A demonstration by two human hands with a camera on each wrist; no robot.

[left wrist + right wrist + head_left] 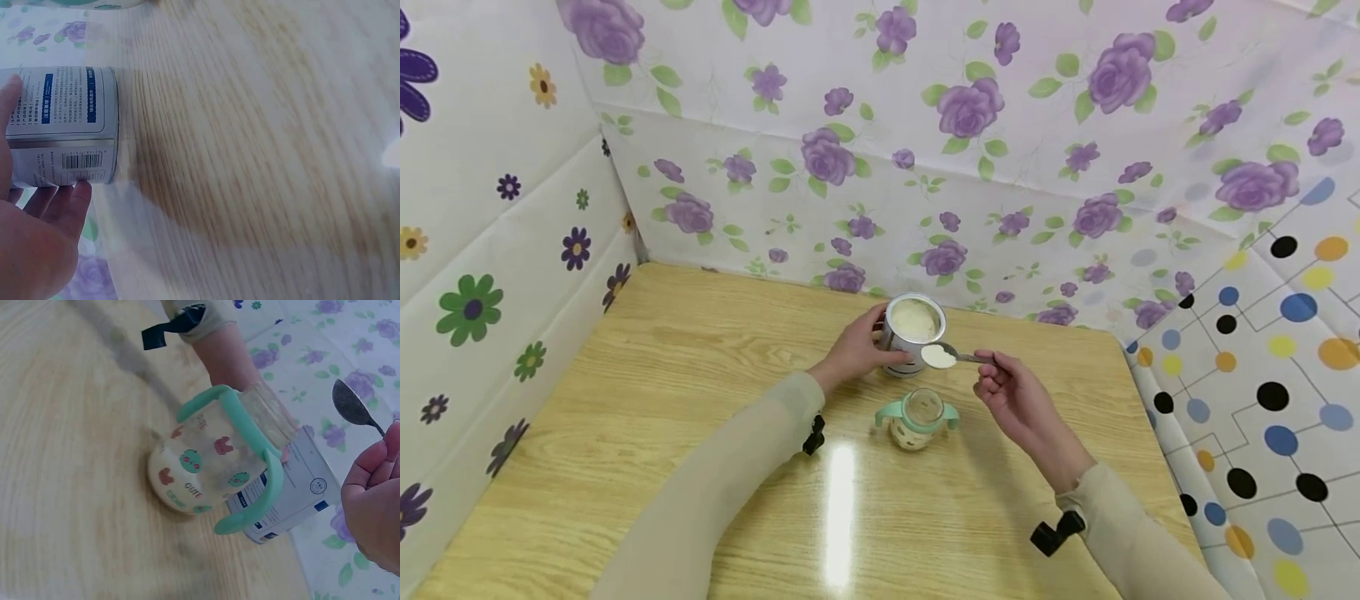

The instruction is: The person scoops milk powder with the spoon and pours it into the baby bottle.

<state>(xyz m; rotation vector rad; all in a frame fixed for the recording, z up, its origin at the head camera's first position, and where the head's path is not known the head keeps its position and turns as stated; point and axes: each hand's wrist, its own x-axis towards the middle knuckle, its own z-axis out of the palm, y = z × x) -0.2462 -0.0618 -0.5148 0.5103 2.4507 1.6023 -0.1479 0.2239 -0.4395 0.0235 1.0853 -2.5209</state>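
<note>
Head view — hands [859, 346] [1015, 400] curled, gripping can [897, 344], pinching spoon [962, 357]

Free passage over the near table [917, 525] between both sleeves [752, 454], bottle [914, 429] and can [902, 346] blocking beyond.

Purple-flowered cloth [917, 179] behind wooden table [955, 533]

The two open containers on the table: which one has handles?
The baby bottle, standing in front: mint-green handles stick out on both sides. The metal powder tin behind it shows none.
</note>
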